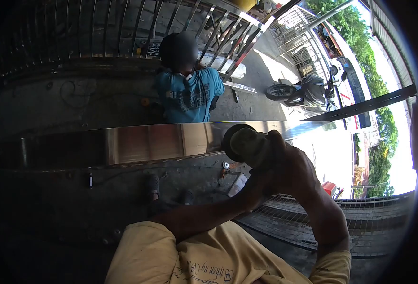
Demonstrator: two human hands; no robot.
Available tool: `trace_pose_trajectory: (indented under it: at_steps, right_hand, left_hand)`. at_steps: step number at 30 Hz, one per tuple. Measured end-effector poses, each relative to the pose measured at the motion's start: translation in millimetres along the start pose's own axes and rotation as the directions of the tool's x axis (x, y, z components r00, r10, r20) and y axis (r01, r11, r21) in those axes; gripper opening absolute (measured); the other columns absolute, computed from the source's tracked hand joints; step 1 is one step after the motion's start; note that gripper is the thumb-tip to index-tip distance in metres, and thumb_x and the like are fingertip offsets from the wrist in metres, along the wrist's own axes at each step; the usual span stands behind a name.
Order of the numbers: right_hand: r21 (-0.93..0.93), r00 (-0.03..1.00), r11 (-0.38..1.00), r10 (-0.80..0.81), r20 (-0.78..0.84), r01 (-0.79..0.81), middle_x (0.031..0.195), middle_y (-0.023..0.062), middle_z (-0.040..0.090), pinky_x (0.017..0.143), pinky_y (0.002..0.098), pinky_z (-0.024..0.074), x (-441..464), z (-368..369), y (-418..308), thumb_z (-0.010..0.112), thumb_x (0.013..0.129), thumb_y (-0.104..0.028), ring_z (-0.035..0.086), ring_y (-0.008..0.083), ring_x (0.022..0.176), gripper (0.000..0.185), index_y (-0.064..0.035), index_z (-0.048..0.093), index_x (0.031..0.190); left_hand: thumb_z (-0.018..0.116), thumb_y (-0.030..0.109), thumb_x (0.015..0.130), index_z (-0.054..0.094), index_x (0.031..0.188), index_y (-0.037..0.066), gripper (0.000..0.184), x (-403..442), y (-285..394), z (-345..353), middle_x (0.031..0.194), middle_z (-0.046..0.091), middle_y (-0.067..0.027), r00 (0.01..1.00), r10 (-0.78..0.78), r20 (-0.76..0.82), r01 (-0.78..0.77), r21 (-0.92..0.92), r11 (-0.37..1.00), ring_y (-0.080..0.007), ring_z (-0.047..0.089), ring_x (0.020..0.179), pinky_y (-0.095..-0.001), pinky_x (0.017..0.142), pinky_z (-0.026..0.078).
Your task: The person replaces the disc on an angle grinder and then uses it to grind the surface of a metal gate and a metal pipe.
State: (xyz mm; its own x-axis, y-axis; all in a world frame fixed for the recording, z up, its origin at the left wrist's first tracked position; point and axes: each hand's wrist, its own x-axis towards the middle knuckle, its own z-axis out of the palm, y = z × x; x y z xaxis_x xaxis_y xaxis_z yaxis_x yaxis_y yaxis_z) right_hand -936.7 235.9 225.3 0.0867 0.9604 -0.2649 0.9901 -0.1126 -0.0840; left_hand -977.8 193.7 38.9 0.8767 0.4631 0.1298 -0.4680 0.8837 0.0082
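Observation:
A long polished metal bar (pixel 157 143) runs across the view in front of me. Against its right part sits the dark round disc (pixel 228 143) of an angle grinder (pixel 246 143) with a greenish head. My right hand (pixel 291 163) is closed around the grinder's body, thumb near the head. Lower down, my left hand (pixel 263 182) is closed on the same tool, its fingers mostly in shadow and partly hidden.
Beyond the bar crouches a person in a blue shirt (pixel 187 97), facing a metal railing (pixel 171 23). A motorcycle (pixel 308 90) stands at the right. Beneath the bar, a second tool with an orange part (pixel 224 173) and a white bottle-like item (pixel 237 185) lie on the floor.

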Motion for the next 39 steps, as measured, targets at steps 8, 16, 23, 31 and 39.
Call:
trace_pose_trajectory:
  at_steps: [8, 16, 23, 31, 39]
  right_hand:
    - [0.024, 0.999, 0.999, -0.029, 0.036, 0.028, 0.087, 0.025, 0.069, 0.066, 0.0498, 0.0557, 3, 1, -14, 0.077, 0.075, -0.017, 0.071, 0.0429, 0.082, 0.058, -0.0002, 0.046, 0.12]
    - [0.009, 0.995, 0.999, -0.044, 0.089, 0.043, 0.091, 0.0232, 0.069, 0.071, 0.0496, 0.0556, -1, 0, -8, 0.078, 0.073, -0.02, 0.071, 0.0415, 0.086, 0.065, -0.0004, 0.044, 0.125]
    - [0.061, 0.999, 0.997, -0.043, 0.014, 0.042, 0.089, 0.0224, 0.069, 0.07, 0.0497, 0.0555, 0, -2, 1, 0.078, 0.073, -0.021, 0.07, 0.0427, 0.085, 0.06, -0.0011, 0.046, 0.12]
    - [0.083, 1.0, 0.997, -0.007, 0.019, 0.006, 0.086, 0.0213, 0.069, 0.068, 0.0484, 0.0562, 11, -14, -12, 0.077, 0.076, -0.02, 0.07, 0.0429, 0.081, 0.057, -0.0016, 0.046, 0.121]
    - [0.04, 0.998, 0.999, 0.022, 0.062, -0.025, 0.093, 0.024, 0.07, 0.071, 0.0505, 0.0559, 16, 3, -27, 0.076, 0.076, -0.021, 0.07, 0.0432, 0.086, 0.062, -0.0003, 0.045, 0.126]
  left_hand:
    - [0.056, 0.033, 0.103, 0.044, 0.14, 0.006, 0.048, -15, -2, -8, 0.126, 0.054, -0.005, 0.996, 0.083, 0.022, -0.081, -0.087, 0.993, -0.015, 0.057, 0.117, -0.0336, 0.096, 0.051]
    - [0.057, 0.03, 0.103, 0.043, 0.14, 0.006, 0.047, -15, -14, -10, 0.125, 0.054, -0.0034, 0.993, 0.104, -0.057, -0.104, -0.001, 0.995, -0.014, 0.057, 0.115, -0.0329, 0.093, 0.052]
    - [0.058, 0.029, 0.102, 0.04, 0.143, 0.007, 0.051, -6, -4, 3, 0.129, 0.052, -0.0047, 0.996, 0.008, -0.093, -0.013, -0.056, 0.998, -0.016, 0.056, 0.118, -0.0347, 0.096, 0.051]
    - [0.059, 0.031, 0.102, 0.039, 0.143, 0.007, 0.052, -1, 3, 0, 0.128, 0.052, -0.0045, 0.999, 0.054, 0.003, -0.053, -0.095, 0.994, -0.0154, 0.055, 0.119, -0.0344, 0.097, 0.051]
    - [0.057, 0.029, 0.103, 0.038, 0.144, 0.006, 0.051, -28, 23, -5, 0.13, 0.051, -0.0041, 0.996, 0.014, -0.084, -0.01, 0.047, 0.999, -0.0133, 0.055, 0.116, -0.0315, 0.093, 0.052]
